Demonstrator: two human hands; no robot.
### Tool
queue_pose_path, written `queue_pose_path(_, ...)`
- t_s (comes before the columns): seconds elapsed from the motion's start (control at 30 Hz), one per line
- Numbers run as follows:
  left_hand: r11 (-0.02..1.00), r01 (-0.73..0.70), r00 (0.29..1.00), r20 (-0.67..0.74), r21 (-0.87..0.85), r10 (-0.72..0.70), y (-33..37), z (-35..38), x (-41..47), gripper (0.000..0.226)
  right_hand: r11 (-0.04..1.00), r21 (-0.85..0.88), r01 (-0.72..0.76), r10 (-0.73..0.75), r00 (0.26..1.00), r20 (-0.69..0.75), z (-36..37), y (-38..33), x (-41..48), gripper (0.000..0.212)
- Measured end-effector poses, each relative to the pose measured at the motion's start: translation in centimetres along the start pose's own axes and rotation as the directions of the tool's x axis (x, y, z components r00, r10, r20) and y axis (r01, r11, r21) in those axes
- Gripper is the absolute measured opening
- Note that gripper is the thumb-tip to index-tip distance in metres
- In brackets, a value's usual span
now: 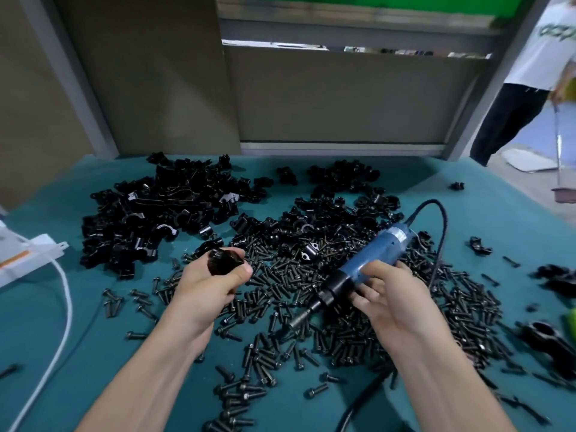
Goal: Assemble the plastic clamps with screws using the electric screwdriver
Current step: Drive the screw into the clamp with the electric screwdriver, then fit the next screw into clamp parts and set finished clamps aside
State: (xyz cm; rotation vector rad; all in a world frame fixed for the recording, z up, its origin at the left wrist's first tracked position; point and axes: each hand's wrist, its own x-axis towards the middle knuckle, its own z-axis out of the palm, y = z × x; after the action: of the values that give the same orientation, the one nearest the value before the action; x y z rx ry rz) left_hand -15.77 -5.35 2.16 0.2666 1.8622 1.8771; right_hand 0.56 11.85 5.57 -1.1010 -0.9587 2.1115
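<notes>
Head view: a teal worktop (pixel 31 338) strewn with black parts, seen over both forearms
Left hand (pixel 212 285): curled tight round a black plastic clamp (pixel 224 260), which is lifted clear of the worktop
Right hand (pixel 383 294): palm up, thumb and fingers wrapped round the blue electric screwdriver (pixel 367 260) near its black collar
Screwdriver bit (pixel 299 321): points down and toward the left hand, hanging just over the loose screws, well apart from the clamp
Screws (pixel 280 282): a thick black scatter between and below both hands
Clamp pile (pixel 149 213): heaped beyond the left hand, with more halves beyond the right hand
Power cord (pixel 436 207): black, looping up from the screwdriver's rear, beyond the right hand
Step in hand: probably between fastenings, with clamp and tool both held but not yet brought together; whether a screw already sits in the clamp cannot be told
Next move calls for: a screw seated in the clamp's hole, the bit lined up square on its head, and the left hand bracing against the twist
Writing: green lettering on a bystander's white shirt (pixel 545 42), far beyond the right hand, is too blurred to read; an orange label on a white unit (pixel 28 257) left of the left hand is also illegible; no brand shows on the tool
</notes>
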Motion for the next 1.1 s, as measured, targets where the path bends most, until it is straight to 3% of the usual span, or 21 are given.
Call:
queue_pose_path(0.17,1.000,-0.021,0.999,-0.047,-0.012,0.021,-0.1,-0.6,0.3,0.025,0.981,-0.140,0.133,-0.144,0.987,-0.072,0.7,-0.4,-2.8,0.056)
queue_pose_path(0.27,0.998,-0.057,0.994,-0.091,-0.011,0.055,-0.2,-1.0,0.6,0.024,0.851,-0.405,0.335,-0.326,0.941,0.095,2.9,-1.0,-3.4,0.037)
queue_pose_path(0.33,0.997,-0.071,0.990,-0.120,-0.018,0.069,-0.4,-0.9,0.8,0.022,0.605,-0.635,0.481,-0.410,0.871,0.269,4.9,-1.7,-1.2,0.036)
queue_pose_path(0.47,0.996,-0.080,0.986,-0.146,-0.034,0.075,-0.5,-0.7,0.9,0.022,0.053,-0.875,0.481,-0.256,0.854,0.453,8.2,-2.9,7.6,0.058)
queue_pose_path(0.57,0.997,-0.077,0.988,-0.137,-0.018,0.073,-0.7,-0.7,1.3,0.022,-0.299,-0.854,0.427,-0.057,0.885,0.463,9.2,-3.4,12.5,0.067)
queue_pose_path(0.67,0.997,-0.070,0.988,-0.138,0.018,0.072,-0.8,-0.9,2.0,0.023,-0.468,-0.759,0.452,0.075,0.877,0.475,9.7,-3.2,14.8,0.073)
queue_pose_path(0.77,0.997,-0.063,0.987,-0.147,0.035,0.068,-0.8,-0.9,2.2,0.023,-0.508,-0.708,0.491,0.027,0.830,0.557,9.7,-2.9,15.5,0.066)
queue_pose_path(0.93,0.991,-0.063,0.986,-0.149,0.120,0.081,-1.1,-0.6,1.9,0.028,-0.372,-0.799,0.472,-0.171,0.811,0.559,8.1,-3.3,15.2,0.042)
queue_pose_path(1.0,0.986,-0.068,0.985,-0.146,0.149,0.090,-1.0,-0.5,1.8,0.031,-0.326,-0.819,0.472,-0.234,0.799,0.553,7.4,-3.4,14.8,0.045)
queue_pose_path(1.1,0.983,-0.078,0.985,-0.137,0.169,0.102,-0.9,-0.5,1.7,0.031,-0.180,-0.862,0.475,-0.374,0.777,0.506,6.0,-3.5,14.4,0.050)
